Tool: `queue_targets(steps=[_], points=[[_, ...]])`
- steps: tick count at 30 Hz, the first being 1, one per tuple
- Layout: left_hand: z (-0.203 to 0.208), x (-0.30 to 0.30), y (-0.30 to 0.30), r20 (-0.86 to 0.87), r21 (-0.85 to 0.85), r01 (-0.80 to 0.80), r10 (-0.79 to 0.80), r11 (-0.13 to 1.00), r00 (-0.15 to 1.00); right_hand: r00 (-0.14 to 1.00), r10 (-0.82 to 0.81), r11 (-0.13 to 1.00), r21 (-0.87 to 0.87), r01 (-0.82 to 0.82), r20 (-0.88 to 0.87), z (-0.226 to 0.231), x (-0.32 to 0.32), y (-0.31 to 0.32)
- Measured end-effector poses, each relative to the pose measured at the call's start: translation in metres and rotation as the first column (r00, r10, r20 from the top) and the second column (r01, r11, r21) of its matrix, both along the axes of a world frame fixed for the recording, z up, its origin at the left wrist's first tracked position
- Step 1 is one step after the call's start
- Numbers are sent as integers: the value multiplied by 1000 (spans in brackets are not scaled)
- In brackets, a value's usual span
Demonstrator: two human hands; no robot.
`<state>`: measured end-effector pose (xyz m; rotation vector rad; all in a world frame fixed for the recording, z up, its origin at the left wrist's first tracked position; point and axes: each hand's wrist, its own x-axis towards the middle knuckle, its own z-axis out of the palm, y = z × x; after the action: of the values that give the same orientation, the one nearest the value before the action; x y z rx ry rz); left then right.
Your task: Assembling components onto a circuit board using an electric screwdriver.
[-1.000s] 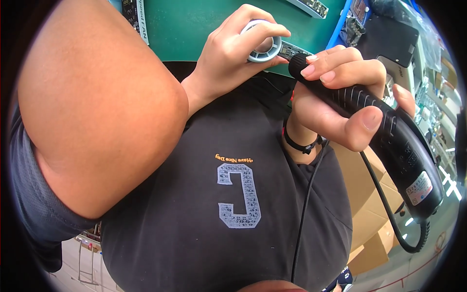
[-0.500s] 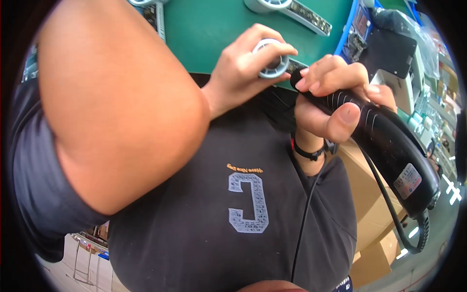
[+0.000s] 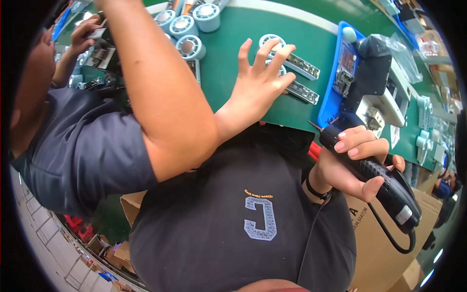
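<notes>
My left hand point(image 3: 260, 85) is spread over two pale-blue round-headed parts, its fingers apart and nothing gripped. The farther part point(image 3: 301, 67) and the nearer part point(image 3: 302, 92) lie side by side on the green table, each with a long handle holding a circuit board. My fingers partly cover the nearer round head. In my right hand point(image 3: 357, 163) is a black corded electric screwdriver point(image 3: 370, 170), held in front of the table edge. Its thin bit points up and left, apart from the parts.
A co-worker's bent arm point(image 3: 165, 92) crosses in front of my left forearm. Several pale-blue round parts point(image 3: 183, 25) stand at the far left of the green table point(image 3: 221, 63). A blue tray point(image 3: 328, 97) and a boxy machine point(image 3: 384, 95) are at right.
My left hand has opened and let go of the pale-blue round part, which now lies beside the other. My right hand has lowered with the screwdriver. The co-worker's arm has shifted.
</notes>
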<state>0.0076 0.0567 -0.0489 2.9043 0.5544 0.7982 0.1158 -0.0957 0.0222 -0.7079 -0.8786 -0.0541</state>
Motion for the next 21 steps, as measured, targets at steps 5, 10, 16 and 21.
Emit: queue_targets(steps=[5, 10, 16, 21], points=[[13, 10, 26, 11, -175, -1, 3, 985, 1000, 998, -34, 997, -69, 30, -57, -7, -1, -7], [9, 33, 53, 20, -348, 27, -22, 937, 1000, 994, -7, 994, -111, -5, -106, -11, -3, -7], [-13, 97, 105, 89, -292, -185, 220, 938, 972, 993, 59, 984, -158, -76, -107, -19, -9, -1], [-27, 149, 152, 154, -291, -224, 277, 930, 949, 976, 64, 990, -113, -89, -207, -28, -8, -14]])
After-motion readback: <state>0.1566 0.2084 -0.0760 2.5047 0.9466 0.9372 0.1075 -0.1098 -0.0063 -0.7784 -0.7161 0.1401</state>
